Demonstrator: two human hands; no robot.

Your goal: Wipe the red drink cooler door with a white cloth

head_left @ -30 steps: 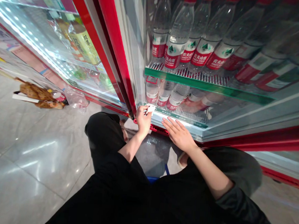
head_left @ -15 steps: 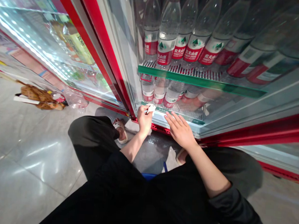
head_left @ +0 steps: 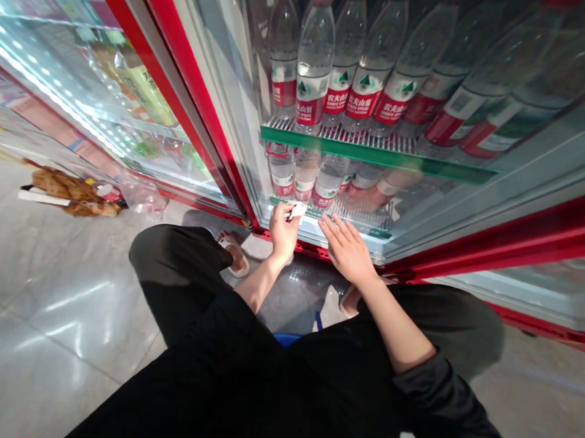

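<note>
My left hand [head_left: 283,235] pinches a small crumpled white piece [head_left: 298,210], perhaps tissue or paper, by the bottom of the fridge's glass door. To its right, my right hand [head_left: 349,251] is open, palm down, with fingers stretched toward the lower green shelf strip [head_left: 376,232]. Whether those fingertips touch the glass I cannot tell. Behind the glass, red-capped water bottles [head_left: 316,67] stand in a row on the upper shelf [head_left: 377,151]. Several more water bottles [head_left: 328,181] show on the level below, directly beyond my hands.
A red door frame [head_left: 472,231] borders the glass at right. Another lit fridge with drink bottles [head_left: 142,78] stands at left. On the tiled floor lie a brown bundle [head_left: 69,190] and clear plastic [head_left: 144,195]. Something blue [head_left: 287,339] shows between my legs.
The view has shifted slightly, so the fridge and bottles appear a little further left. My left hand keeps its pinch on the white piece; my right hand stays flat, fingers outstretched.
</note>
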